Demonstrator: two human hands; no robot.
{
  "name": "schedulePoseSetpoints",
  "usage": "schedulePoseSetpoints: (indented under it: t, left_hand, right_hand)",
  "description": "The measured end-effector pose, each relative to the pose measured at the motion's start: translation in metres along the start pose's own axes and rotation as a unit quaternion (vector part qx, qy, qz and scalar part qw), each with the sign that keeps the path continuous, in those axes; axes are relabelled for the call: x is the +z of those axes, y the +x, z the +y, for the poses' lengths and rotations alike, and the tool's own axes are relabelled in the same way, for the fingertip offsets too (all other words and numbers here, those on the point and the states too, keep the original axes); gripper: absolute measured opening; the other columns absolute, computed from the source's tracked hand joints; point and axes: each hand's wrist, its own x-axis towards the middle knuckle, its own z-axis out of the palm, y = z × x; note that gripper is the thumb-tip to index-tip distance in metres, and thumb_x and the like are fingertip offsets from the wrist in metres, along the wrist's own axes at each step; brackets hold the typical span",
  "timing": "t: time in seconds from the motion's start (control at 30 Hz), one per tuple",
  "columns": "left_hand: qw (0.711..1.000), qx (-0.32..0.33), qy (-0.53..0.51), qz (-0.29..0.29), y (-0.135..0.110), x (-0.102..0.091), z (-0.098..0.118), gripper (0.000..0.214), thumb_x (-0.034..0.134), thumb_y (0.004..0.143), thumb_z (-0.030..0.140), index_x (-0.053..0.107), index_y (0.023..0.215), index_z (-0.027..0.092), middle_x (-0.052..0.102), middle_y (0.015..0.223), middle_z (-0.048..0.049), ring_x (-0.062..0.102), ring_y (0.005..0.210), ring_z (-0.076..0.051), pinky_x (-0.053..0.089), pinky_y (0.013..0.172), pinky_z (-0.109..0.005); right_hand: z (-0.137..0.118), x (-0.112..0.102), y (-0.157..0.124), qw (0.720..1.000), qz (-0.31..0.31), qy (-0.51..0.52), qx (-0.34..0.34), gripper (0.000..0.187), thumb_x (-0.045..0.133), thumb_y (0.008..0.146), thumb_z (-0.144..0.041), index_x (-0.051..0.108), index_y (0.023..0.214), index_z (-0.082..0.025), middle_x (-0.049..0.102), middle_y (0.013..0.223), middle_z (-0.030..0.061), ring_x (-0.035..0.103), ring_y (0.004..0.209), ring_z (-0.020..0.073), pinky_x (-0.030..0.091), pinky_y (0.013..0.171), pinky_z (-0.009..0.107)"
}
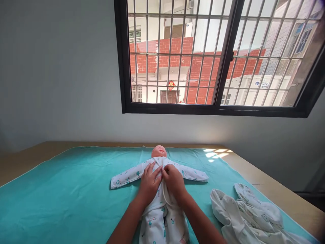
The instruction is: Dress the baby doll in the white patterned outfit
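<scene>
A baby doll (158, 151) lies on its back on a teal sheet (63, 189), dressed in a white printed romper (154, 220) with its sleeves spread out to both sides. My left hand (149, 182) and my right hand (173, 180) meet on the doll's chest. Both have their fingers pinched together on the romper's front opening. A thin white cord or tie hangs down from between my hands.
A heap of white printed baby clothes (247, 213) lies on the sheet to the right. The sheet covers a wooden surface (276, 193) against a grey wall. Above it is a large barred window (215, 54).
</scene>
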Motion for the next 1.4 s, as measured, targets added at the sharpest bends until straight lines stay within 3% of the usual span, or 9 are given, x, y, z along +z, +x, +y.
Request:
schedulePoseSetpoints:
  t: [0.13, 0.27, 0.4, 0.57, 0.93, 1.2, 1.4]
  left_hand:
    - [1.0, 0.008, 0.009, 0.003, 0.0, 0.0, 0.001, 0.046, 0.052, 0.091, 0.041, 0.056, 0.135, 0.028, 0.037, 0.153, -0.0083, 0.028, 0.142, -0.029, 0.024, 0.117, -0.05]
    - [1.0, 0.006, -0.012, 0.011, 0.002, 0.0, 0.004, 0.048, 0.056, 0.088, 0.045, 0.058, 0.133, 0.028, 0.042, 0.149, -0.0083, 0.032, 0.14, -0.029, 0.026, 0.116, -0.049]
    - [0.999, -0.027, -0.027, -0.001, 0.006, -0.001, 0.01, 0.048, 0.062, 0.082, 0.035, 0.061, 0.13, 0.026, 0.046, 0.146, -0.0091, 0.036, 0.137, -0.029, 0.029, 0.115, -0.047]
    - [0.998, -0.059, -0.026, 0.021, 0.01, 0.002, 0.015, 0.046, 0.06, 0.077, 0.023, 0.064, 0.123, 0.024, 0.05, 0.142, -0.0078, 0.039, 0.134, -0.028, 0.03, 0.114, -0.044]
    - [0.998, -0.047, -0.03, 0.026, 0.009, 0.002, 0.012, 0.037, 0.059, 0.081, 0.028, 0.065, 0.117, 0.023, 0.05, 0.139, -0.0085, 0.042, 0.13, -0.028, 0.032, 0.112, -0.043]
    - [0.999, -0.032, -0.005, 0.034, 0.006, 0.003, 0.015, 0.035, 0.045, 0.093, 0.031, 0.064, 0.122, 0.023, 0.05, 0.139, -0.0082, 0.043, 0.129, -0.027, 0.033, 0.112, -0.043]
    - [0.996, -0.068, -0.058, 0.01, 0.009, -0.005, 0.017, 0.034, 0.052, 0.086, 0.028, 0.066, 0.115, 0.021, 0.05, 0.138, -0.0089, 0.043, 0.13, -0.027, 0.032, 0.113, -0.042]
  right_hand:
    - [0.015, -0.004, 0.004, 0.995, -0.019, 0.084, -0.044, 0.018, 0.051, 0.087, -0.03, 0.06, 0.076, -0.019, 0.064, 0.074, 0.0023, 0.056, 0.069, 0.0168, 0.041, 0.066, 0.026]
    - [0.018, -0.006, 0.001, 0.991, 0.006, 0.11, -0.081, 0.018, 0.047, 0.088, -0.03, 0.058, 0.078, -0.019, 0.065, 0.082, 0.0041, 0.057, 0.078, 0.0178, 0.045, 0.074, 0.028]
    - [0.016, -0.004, -0.002, 0.988, 0.011, 0.12, -0.098, 0.015, 0.047, 0.087, -0.028, 0.058, 0.08, -0.02, 0.065, 0.083, 0.0044, 0.057, 0.078, 0.0183, 0.044, 0.074, 0.029]
    - [0.017, -0.002, -0.002, 0.991, 0.007, 0.105, -0.081, 0.015, 0.047, 0.088, -0.028, 0.058, 0.082, -0.019, 0.066, 0.083, 0.0044, 0.058, 0.077, 0.0183, 0.043, 0.073, 0.029]
    - [0.019, 0.002, -0.001, 0.989, 0.029, 0.127, -0.063, 0.012, 0.051, 0.083, -0.026, 0.061, 0.079, -0.019, 0.067, 0.082, 0.0046, 0.058, 0.076, 0.0181, 0.045, 0.075, 0.03]
    - [0.017, 0.0, 0.001, 0.982, 0.019, 0.184, -0.047, 0.011, 0.055, 0.077, -0.027, 0.057, 0.07, -0.02, 0.066, 0.075, 0.002, 0.058, 0.071, 0.0164, 0.046, 0.071, 0.028]
    - [0.016, 0.0, 0.0, 0.983, 0.01, 0.179, -0.05, 0.009, 0.055, 0.077, -0.026, 0.058, 0.071, -0.019, 0.068, 0.077, 0.0032, 0.059, 0.073, 0.0169, 0.046, 0.072, 0.029]
